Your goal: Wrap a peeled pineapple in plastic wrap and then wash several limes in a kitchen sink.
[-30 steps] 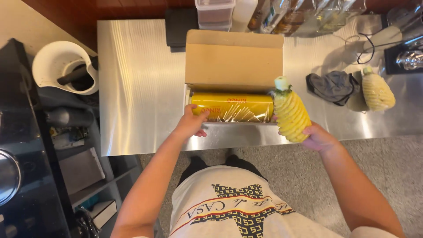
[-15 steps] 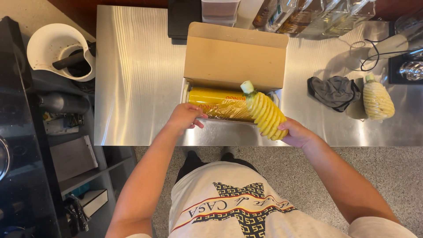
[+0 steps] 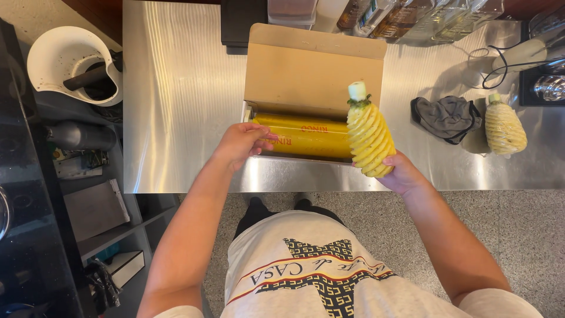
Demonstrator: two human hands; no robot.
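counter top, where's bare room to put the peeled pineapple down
The widest bare patch of the steel counter lies left of the cardboard box, out to the counter's left edge. A narrower gap sits between the box and the grey cloth. The back edge is crowded with bottles; the right end holds a second pineapple.

I'm in a commercial kitchen: steel tabletop (image 3: 182, 100), boxed cling-film roll (image 3: 306, 136), peeled pineapples (image 3: 504, 126), bottles (image 3: 412, 15) lined behind.

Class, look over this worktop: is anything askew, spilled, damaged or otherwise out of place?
Nothing is spilled or broken. The one untidy item is a grey cloth lying crumpled on the steel counter beside a second peeled pineapple. The cling film box sits square, lid open.
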